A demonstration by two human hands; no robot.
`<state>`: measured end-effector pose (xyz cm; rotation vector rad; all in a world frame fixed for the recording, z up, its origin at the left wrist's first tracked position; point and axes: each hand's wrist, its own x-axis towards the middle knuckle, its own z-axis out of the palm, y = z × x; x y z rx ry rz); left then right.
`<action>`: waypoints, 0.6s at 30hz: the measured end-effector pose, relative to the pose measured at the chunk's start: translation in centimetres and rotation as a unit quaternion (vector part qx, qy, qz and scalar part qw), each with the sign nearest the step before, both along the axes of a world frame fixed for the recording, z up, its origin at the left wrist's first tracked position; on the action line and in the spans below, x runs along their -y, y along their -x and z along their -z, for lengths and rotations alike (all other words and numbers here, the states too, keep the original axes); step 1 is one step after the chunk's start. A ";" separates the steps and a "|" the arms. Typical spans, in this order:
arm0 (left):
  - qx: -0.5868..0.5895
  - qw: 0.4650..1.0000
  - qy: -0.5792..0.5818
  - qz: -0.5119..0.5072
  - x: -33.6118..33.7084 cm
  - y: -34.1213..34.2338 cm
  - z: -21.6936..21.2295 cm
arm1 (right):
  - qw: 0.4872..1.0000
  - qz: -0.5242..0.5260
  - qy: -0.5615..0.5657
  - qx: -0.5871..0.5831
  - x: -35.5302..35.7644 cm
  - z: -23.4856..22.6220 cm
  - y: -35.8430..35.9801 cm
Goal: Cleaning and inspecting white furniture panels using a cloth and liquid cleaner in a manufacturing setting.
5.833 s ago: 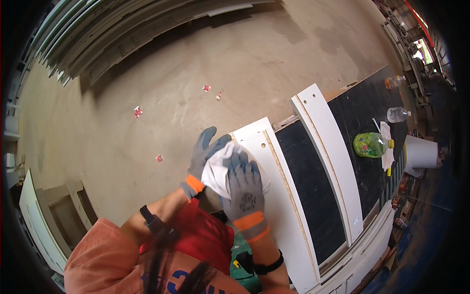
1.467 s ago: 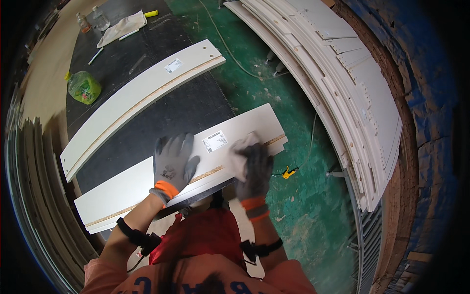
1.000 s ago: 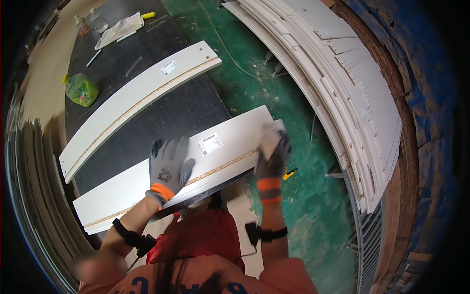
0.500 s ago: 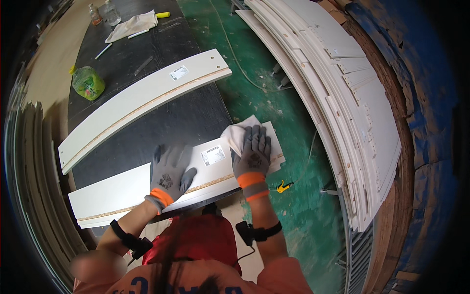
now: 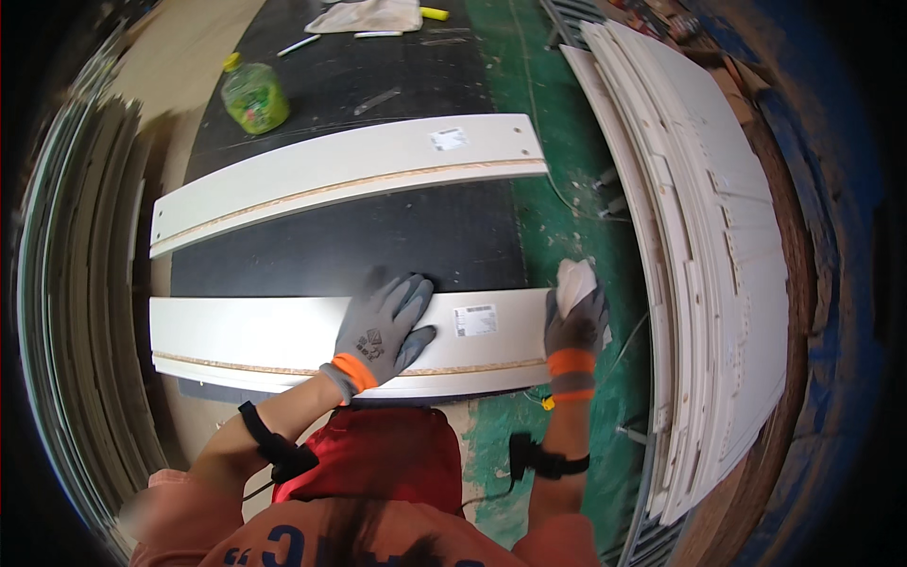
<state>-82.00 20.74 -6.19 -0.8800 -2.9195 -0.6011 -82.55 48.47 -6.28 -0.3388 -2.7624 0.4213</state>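
Note:
Across the near part of the black table lies a white board (image 5: 241,326) with a groove of raw chipboard along its near side and a printed label on top. My left hand (image 5: 383,326), in a grey glove with an orange cuff, rests on the middle of it with the fingers stretched out. At the board's right end is my right hand (image 5: 574,326), gloved the same way and closed round a white cloth (image 5: 574,283) that bulges out above the fingers. Farther back lies a second white board (image 5: 331,175) with holes near its ends.
A green-tinted bottle (image 5: 255,97) with a yellow cap stands on the black table (image 5: 453,236) at the back left. Behind it lie a pale cloth (image 5: 368,16) and thin white sticks. White panels are stacked at right (image 5: 699,236) and more panels at left (image 5: 80,236).
My right hand has moved with the cloth to the board's right end, the cloth now bunched. My view has turned, so the boards appear straighter. The left hand stays on the board.

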 end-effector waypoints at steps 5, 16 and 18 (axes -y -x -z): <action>0.047 0.868 -0.476 -0.132 2.4 -0.3 2.5 | 0.961 -0.258 0.085 0.052 15.8 -0.8 0.3; -0.170 0.784 0.060 -0.594 39.3 -11.4 5.7 | 0.947 -0.302 0.028 0.103 9.4 1.7 1.0; -0.067 0.749 0.082 -0.654 41.7 -14.2 5.6 | 0.970 -0.230 -0.076 -0.004 11.5 -0.5 -0.9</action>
